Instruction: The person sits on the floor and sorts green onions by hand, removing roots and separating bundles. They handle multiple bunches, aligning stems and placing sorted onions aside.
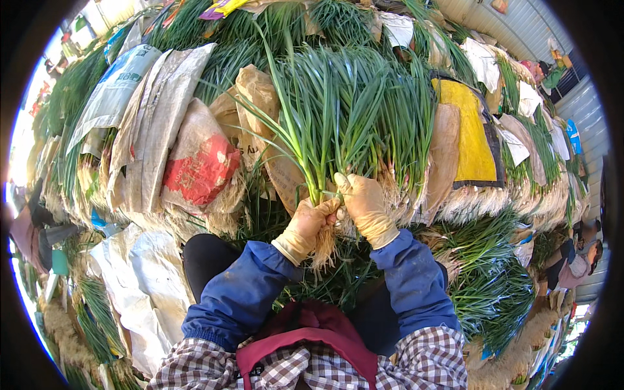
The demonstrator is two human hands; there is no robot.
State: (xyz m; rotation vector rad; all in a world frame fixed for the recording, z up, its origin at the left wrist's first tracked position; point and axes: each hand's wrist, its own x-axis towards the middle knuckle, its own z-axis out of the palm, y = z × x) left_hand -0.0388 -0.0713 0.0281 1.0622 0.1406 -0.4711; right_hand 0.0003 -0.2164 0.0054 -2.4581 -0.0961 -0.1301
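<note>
My left hand [307, 224], in a pale latex-like glove, is closed around the lower stems of a small bunch of green onions [314, 168], its roots [324, 248] hanging below. My right hand [363, 202], gloved alike, is closed beside it with thumb and forefinger pinched at the stems; what exactly the fingers hold is hidden. Just beyond both hands lies a thick heap of green onions [365, 97], leaves pointing away and roots towards me. Loose leaves lie beneath my hands.
Left of the heap, woven sacks [200, 165] cover more rooted bunches, beside a white sheet [151, 273]. A yellow cloth [465, 131] covers bunches at the right. Another onion pile [492, 282] lies right of my knee. People sit at the far left [36, 234] and far right [575, 258].
</note>
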